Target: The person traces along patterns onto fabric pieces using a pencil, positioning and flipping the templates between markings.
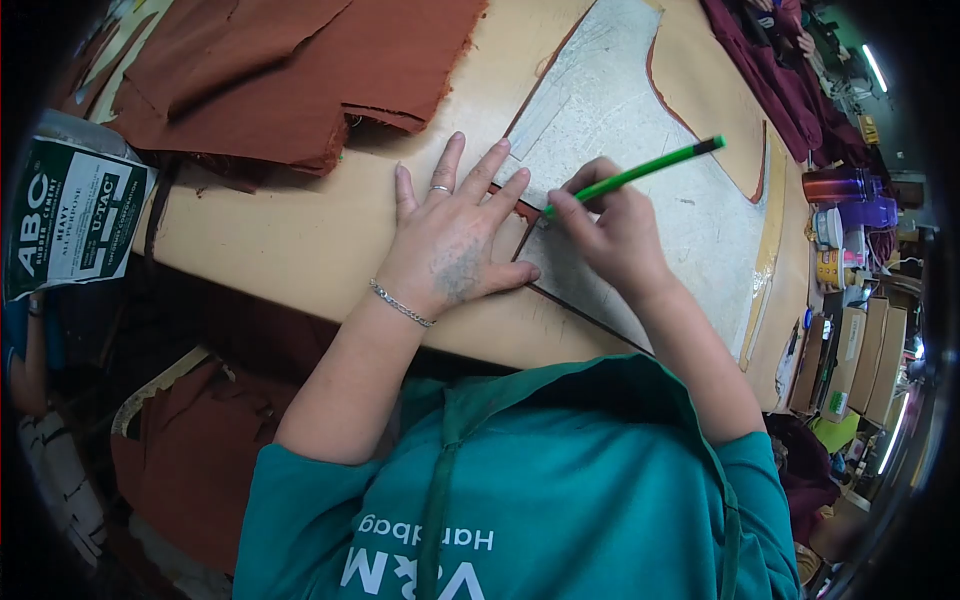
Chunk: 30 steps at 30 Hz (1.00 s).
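My right hand (618,232) grips a green pencil (665,166) with a black band near its end. The pencil's lower end meets the edge of a large grey-white template (615,80), close to a small notch. Rust-brown fabric (526,214) shows in that notch and as a thin border around the template. My left hand (452,228) lies flat with its fingers spread, wearing a ring and a chain bracelet. Its fingertips and thumb touch the template's edge on either side of the notch, and the palm is over the tan table (260,240).
A rust-brown cloth stack (290,70) covers the upper left table. A rubber cement can (75,210) stands at far left. Along the right lie a yellowish strip (765,260), cups (838,185), a yellow tub (829,268) and cardboard boxes (850,350). Maroon cloth (760,70) and another person's hand (806,44) appear upper right.
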### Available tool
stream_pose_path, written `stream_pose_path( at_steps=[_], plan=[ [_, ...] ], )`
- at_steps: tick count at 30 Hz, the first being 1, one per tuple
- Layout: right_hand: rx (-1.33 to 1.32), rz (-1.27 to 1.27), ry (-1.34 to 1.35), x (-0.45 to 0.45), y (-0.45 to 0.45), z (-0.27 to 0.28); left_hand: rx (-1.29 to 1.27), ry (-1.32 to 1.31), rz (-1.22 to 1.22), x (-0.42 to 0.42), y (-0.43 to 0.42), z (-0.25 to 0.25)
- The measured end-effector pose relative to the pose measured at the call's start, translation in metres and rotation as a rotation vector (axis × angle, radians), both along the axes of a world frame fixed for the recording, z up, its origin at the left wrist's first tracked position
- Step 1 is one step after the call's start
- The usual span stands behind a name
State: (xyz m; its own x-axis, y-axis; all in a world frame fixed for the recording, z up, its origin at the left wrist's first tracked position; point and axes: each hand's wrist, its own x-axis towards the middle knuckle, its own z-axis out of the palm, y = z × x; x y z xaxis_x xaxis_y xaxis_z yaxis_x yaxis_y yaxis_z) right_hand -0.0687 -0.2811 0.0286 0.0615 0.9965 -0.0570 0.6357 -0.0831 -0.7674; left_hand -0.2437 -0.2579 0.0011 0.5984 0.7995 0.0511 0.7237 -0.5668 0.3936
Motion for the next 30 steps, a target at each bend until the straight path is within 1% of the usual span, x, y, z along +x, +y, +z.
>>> stream_pose_path(
  at_steps=[1, 4, 5, 8, 9, 11, 12, 13, 14, 15, 18, 19, 22, 25, 28, 29, 30],
  plan=[
    [-0.014, -0.006, -0.003, 0.000, 0.000, 0.003, -0.004, -0.007, 0.001, 0.000, 0.000, -0.001],
    [0.210, 0.276, -0.098, -0.014, -0.024, -0.004, -0.002, 0.022, -0.001, -0.001, 0.000, 0.000],
    [0.174, 0.300, -0.023, -0.018, -0.027, -0.003, 0.003, 0.037, -0.004, -0.001, 0.000, 0.001],
    [-0.143, 0.000, 0.418, -0.002, -0.026, -0.009, -0.002, 0.025, -0.009, -0.001, 0.000, 0.002],
    [-0.122, -0.120, 0.757, 0.002, -0.028, -0.014, -0.026, 0.001, -0.029, -0.004, 0.000, 0.003],
    [-0.036, -0.187, 0.812, 0.001, -0.043, -0.016, -0.075, -0.043, -0.070, -0.009, 0.004, 0.002],
    [0.007, -0.224, 0.839, 0.000, -0.052, -0.018, -0.089, -0.112, -0.034, -0.010, 0.007, 0.000],
    [0.024, -0.134, 0.718, 0.001, -0.059, -0.023, -0.105, -0.180, 0.002, -0.010, 0.012, -0.004],
    [0.049, -0.128, 0.739, -0.005, -0.067, -0.024, -0.122, -0.247, 0.038, -0.010, 0.015, -0.006],
    [0.104, -0.103, 0.719, -0.010, -0.069, -0.027, -0.106, -0.271, 0.005, -0.008, 0.016, -0.005],
    [0.204, -0.048, 0.661, -0.019, -0.070, -0.037, -0.015, -0.059, -0.023, 0.004, 0.011, 0.001],
    [0.227, -0.033, 0.643, -0.020, -0.069, -0.039, -0.006, -0.035, -0.026, 0.004, 0.011, 0.001],
    [0.315, 0.016, 0.408, -0.020, -0.065, -0.045, -0.005, 0.026, -0.033, 0.005, 0.012, -0.003],
    [0.313, 0.031, 0.369, -0.015, -0.074, -0.040, -0.033, 0.043, -0.030, 0.007, 0.012, -0.001],
    [0.244, -0.084, 0.611, 0.003, -0.097, -0.036, -0.035, 0.047, -0.032, 0.006, 0.012, -0.003],
    [0.216, -0.087, 0.539, 0.011, -0.104, -0.033, -0.032, 0.047, -0.027, 0.006, 0.012, -0.003],
    [0.246, -0.066, 0.535, 0.011, -0.103, -0.034, -0.027, 0.049, -0.025, 0.007, 0.011, -0.003]
  ],
)
